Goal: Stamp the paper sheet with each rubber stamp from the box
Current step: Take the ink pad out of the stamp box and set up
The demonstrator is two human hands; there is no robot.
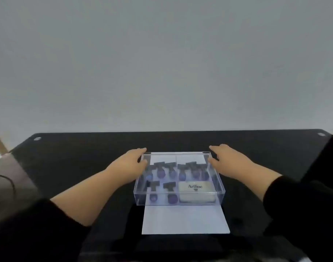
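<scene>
While the box (pixel 179 178) stands closed on the far half of the paper (pixel 185 219), it is flanked by both hands. The left hand (pixel 132 163) is laid against the box's far left corner, its fingers (pixel 141 151) stretched forward along the lid's edge and its thumb set against the left wall; the fingers are straight and held close together, not curled round anything. The right hand (pixel 225 157) is placed at the far right corner in the same way, with fingers extended toward the lid's back edge and the thumb touching the right wall. Whether the lid is actually pinched cannot be told. Inside the clear box, dark-handled stamps (pixel 171 170) with purple ends are seen lying in compartments: a row across the back and two in the near left section. A cream ink pad (pixel 196 191) marked "Artline" is held in the near right compartment. The paper is spread on the black desk (pixel 77 157), its near part left uncovered in front of the box. Black sleeves are seen at both forearms
</scene>
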